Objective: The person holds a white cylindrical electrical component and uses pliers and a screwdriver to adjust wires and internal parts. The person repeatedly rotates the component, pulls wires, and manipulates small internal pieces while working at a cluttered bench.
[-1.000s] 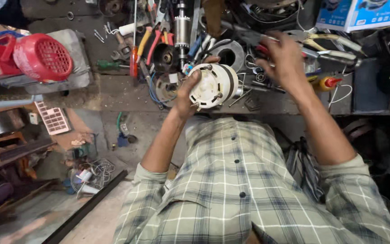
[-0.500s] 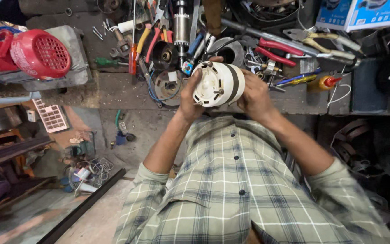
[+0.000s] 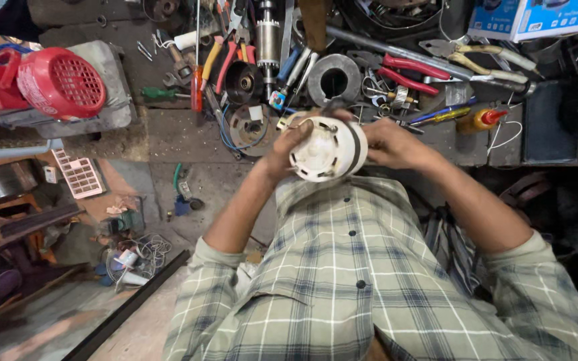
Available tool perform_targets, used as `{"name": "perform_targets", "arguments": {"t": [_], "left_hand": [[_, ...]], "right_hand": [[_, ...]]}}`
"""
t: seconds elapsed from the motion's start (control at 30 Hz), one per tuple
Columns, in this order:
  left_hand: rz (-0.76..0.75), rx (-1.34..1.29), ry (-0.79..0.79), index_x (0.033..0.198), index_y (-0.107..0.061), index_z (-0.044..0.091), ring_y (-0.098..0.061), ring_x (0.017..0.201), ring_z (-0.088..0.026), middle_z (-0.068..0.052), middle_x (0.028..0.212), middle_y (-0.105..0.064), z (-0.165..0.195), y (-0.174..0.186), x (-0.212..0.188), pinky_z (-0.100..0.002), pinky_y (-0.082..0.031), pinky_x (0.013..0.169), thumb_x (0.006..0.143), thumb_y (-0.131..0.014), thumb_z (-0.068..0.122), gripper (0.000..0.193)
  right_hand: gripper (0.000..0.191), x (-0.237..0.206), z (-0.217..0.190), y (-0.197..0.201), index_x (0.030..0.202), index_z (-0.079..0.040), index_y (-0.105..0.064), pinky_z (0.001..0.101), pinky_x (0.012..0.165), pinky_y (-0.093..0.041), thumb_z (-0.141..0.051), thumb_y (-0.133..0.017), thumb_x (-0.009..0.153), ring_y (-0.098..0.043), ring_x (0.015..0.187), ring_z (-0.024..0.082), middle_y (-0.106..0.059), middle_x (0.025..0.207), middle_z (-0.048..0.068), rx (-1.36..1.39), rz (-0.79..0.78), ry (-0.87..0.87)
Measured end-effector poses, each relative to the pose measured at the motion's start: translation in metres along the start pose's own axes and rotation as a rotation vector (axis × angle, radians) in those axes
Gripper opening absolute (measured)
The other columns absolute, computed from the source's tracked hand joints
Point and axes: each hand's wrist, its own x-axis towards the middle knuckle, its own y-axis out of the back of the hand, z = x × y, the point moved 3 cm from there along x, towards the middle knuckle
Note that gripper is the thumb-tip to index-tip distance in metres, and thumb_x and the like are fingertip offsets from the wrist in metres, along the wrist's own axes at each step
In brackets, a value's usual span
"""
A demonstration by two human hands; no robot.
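Item one: white round motor housing (image 3: 329,148), centre of the frame, just above the checked shirt (image 3: 369,281). We log the left hand (image 3: 287,150) curled around its left side, fingers closed on the rim, and the right hand (image 3: 391,142) wrapped around its right side, both gripping it.

Item two: red motor fan cover (image 3: 60,81), upper left.

Item three: red-handled pliers (image 3: 409,70), upper centre-right on the cluttered workbench (image 3: 182,134).

Item four: orange bottle (image 3: 477,120), to the right.

Green-grey plaid shirt, short sleeves, dark buttons
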Motion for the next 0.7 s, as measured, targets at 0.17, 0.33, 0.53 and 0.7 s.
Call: {"name": "perform_targets", "arguments": {"t": [0.17, 0.33, 0.53, 0.7], "left_hand": [[0.416, -0.033, -0.385, 0.157, -0.04, 0.004, -0.057, 0.136, -0.029, -0.015, 0.147, -0.057, -0.008, -0.002, 0.006, -0.047, -0.044, 0.118, 0.107, -0.05, 0.051, 0.07], [0.256, 0.207, -0.469, 0.164, -0.022, 0.011, -0.031, 0.156, -0.025, -0.009, 0.167, -0.03, 0.002, -0.025, 0.003, -0.045, -0.027, 0.132, 0.105, -0.061, 0.048, 0.08], [0.165, 0.254, -0.364, 0.168, -0.014, 0.01, -0.025, 0.162, -0.021, -0.006, 0.176, -0.016, 0.016, -0.013, -0.022, -0.04, -0.022, 0.135, 0.089, -0.075, 0.061, 0.112], [0.13, 0.064, -0.32, 0.162, -0.034, 0.003, -0.053, 0.143, -0.028, -0.014, 0.156, -0.05, -0.009, 0.036, -0.019, -0.047, -0.043, 0.123, 0.087, -0.079, 0.054, 0.102]], "right_hand": [[0.073, -0.004, -0.033, -0.004, 0.154, -0.002, -0.044, 0.0412, 0.123, -0.043, -0.017, -0.075, 0.09, -0.052, 0.144, 0.033, -0.049, 0.155, 0.019, 0.285, 0.5, 0.138], [0.12, 0.015, -0.059, -0.012, 0.163, 0.001, -0.018, 0.0437, 0.126, -0.031, -0.028, -0.09, 0.072, -0.038, 0.149, 0.032, -0.034, 0.163, 0.02, 0.346, 0.713, 0.146], [0.102, 0.019, -0.05, 0.004, 0.16, 0.003, -0.041, 0.0377, 0.123, -0.043, -0.033, -0.094, 0.079, -0.057, 0.138, 0.022, -0.056, 0.154, 0.013, 0.694, 0.587, 0.082], [0.103, 0.042, -0.043, 0.006, 0.157, -0.002, -0.046, 0.0403, 0.124, -0.043, -0.043, -0.092, 0.075, -0.057, 0.14, 0.024, -0.059, 0.15, 0.012, 0.537, 0.471, 0.1]]}}
